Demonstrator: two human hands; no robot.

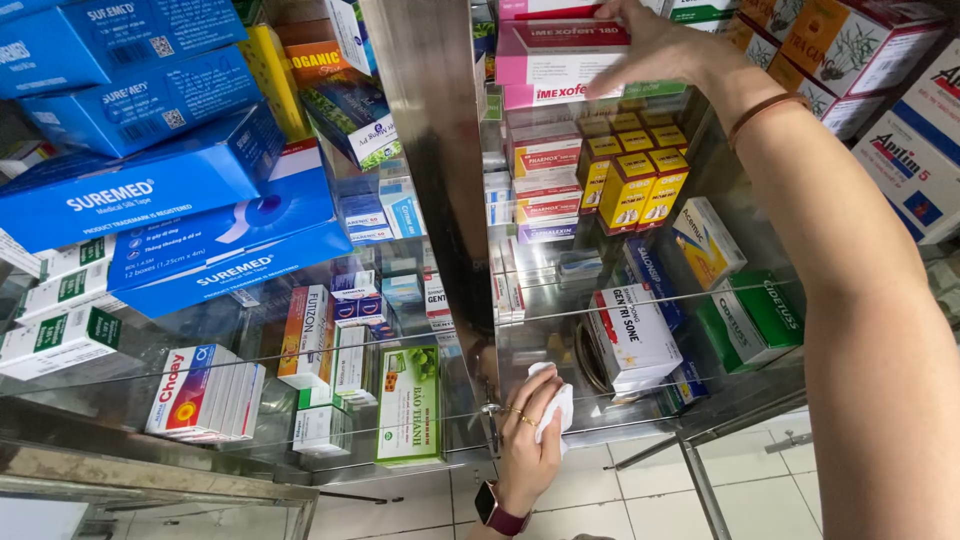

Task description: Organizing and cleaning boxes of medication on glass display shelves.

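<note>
Glass-shelved pharmacy cabinet (640,300) with a steel upright post (440,160), seen from above, pale floor tiles (770,500) below. Low at the post's foot, left hand (528,440) with rings and a dark red wristwatch (497,515), fingers (535,400) curled shut around a crumpled white cloth (558,405), pressed against the cabinet's metal edge just beside the glass. High up, right hand (655,45) with a thin brown wristband (765,108), fingers spread and laid flat over the end of a pink and white medicine carton (555,55) on the top of a stack; whether gripped or only touched, impossible to tell. Right forearm crossing in front of the right-hand shelves and hiding part of them. Beneath the pink cartons, a cluster of small yellow and red boxes (635,180), then red and white flat packs (545,160). Lower on the glass, a white box with a red star (632,335), green and white cartons (755,320) just beside it, a white and yellow box (705,240) behind. Left of the post, large blue tape cartons (150,190) stacked and tilted, an orange and white box (305,335), a tall green box (408,400), a white and red flat pack (195,390). Far right, white and orange cartons (860,50) leaning against each other.
</note>
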